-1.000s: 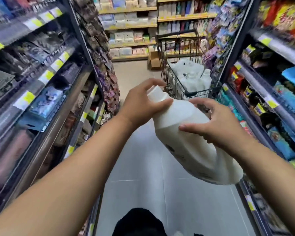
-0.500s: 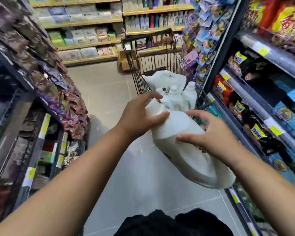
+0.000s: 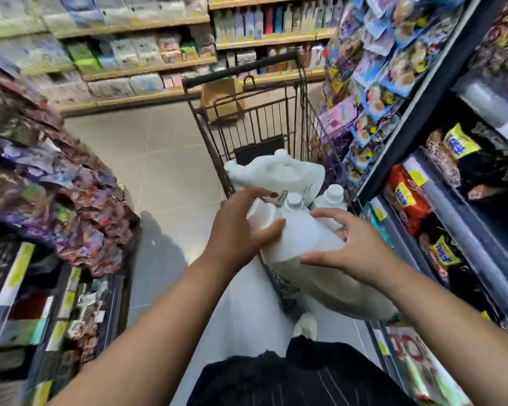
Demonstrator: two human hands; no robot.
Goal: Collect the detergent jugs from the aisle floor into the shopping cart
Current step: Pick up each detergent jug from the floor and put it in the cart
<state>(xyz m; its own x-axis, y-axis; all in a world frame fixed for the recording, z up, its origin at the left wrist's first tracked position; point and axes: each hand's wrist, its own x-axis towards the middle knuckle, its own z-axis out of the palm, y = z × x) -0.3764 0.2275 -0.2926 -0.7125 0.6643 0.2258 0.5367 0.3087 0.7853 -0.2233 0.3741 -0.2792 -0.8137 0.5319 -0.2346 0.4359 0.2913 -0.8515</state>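
I hold a large white detergent jug (image 3: 305, 247) tilted, cap end pointing away from me, just over the near edge of the wire shopping cart (image 3: 298, 92). My left hand (image 3: 241, 230) grips its neck by the cap. My right hand (image 3: 346, 247) rests on its upper side with fingers spread. Inside the cart lie other white jugs: one on its side (image 3: 279, 171), and two upright caps (image 3: 294, 200) (image 3: 333, 193) show beyond my fingers.
The aisle is narrow. Snack shelves (image 3: 440, 200) press close on the right, next to the cart. Hanging packets and shelves (image 3: 56, 186) line the left. Grey floor tiles (image 3: 165, 159) lie open to the cart's left. A cardboard box (image 3: 220, 98) sits beyond the cart.
I have walked closer to the cart with the jug in both hands. The jug's cap end now reaches over the cart's near edge, close to the jugs inside.
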